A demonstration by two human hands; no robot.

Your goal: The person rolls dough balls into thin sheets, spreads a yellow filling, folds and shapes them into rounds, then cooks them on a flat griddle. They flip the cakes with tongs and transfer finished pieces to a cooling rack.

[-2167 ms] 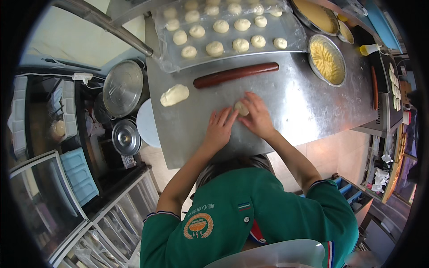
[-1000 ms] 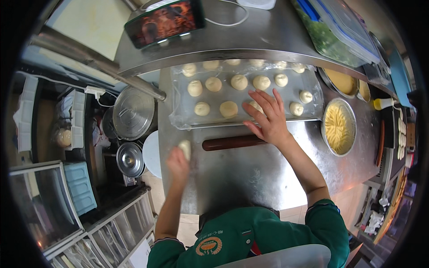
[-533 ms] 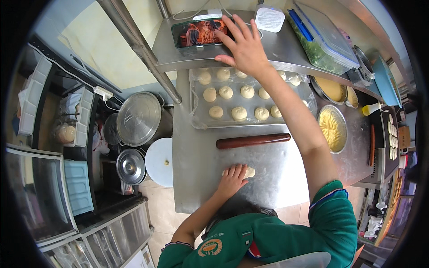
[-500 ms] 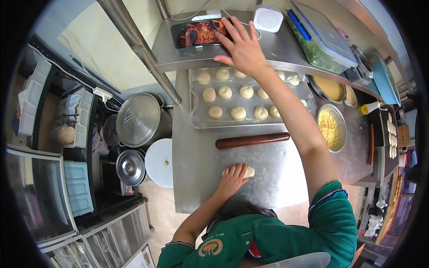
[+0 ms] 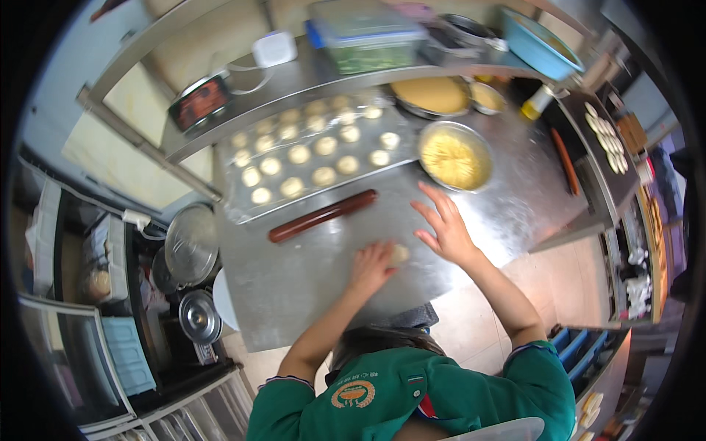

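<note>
My left hand (image 5: pixel 372 267) is low on the steel table, closed around a small pale piece of dough (image 5: pixel 398 256) that shows between thumb and forefinger. To its right, my right hand (image 5: pixel 447 229) hovers over the table with spread fingers and nothing in them. Its fingertips point toward a metal bowl (image 5: pixel 485 176) of yellow strips. A dark red-brown rolling pin (image 5: pixel 323 215) lies beyond my left hand. Behind the pin, several round dough balls (image 5: pixel 324 176) sit in rows on a tray (image 5: pixel 254 214) partly covered with clear plastic.
On the shelf above the tray stand a phone (image 5: pixel 200 103) with a lit screen, a white box-shaped device (image 5: pixel 274 49), a lidded clear container (image 5: pixel 368 37) of greens and a blue basin (image 5: pixel 540 44). A pan (image 5: pixel 430 95) of yellowish mixture and a yellow-and-white bottle (image 5: pixel 537 104) are at the back right.
My right hand has left the phone and come down to the right over the table. The view has swung to the right. My left hand stays on the dough.
</note>
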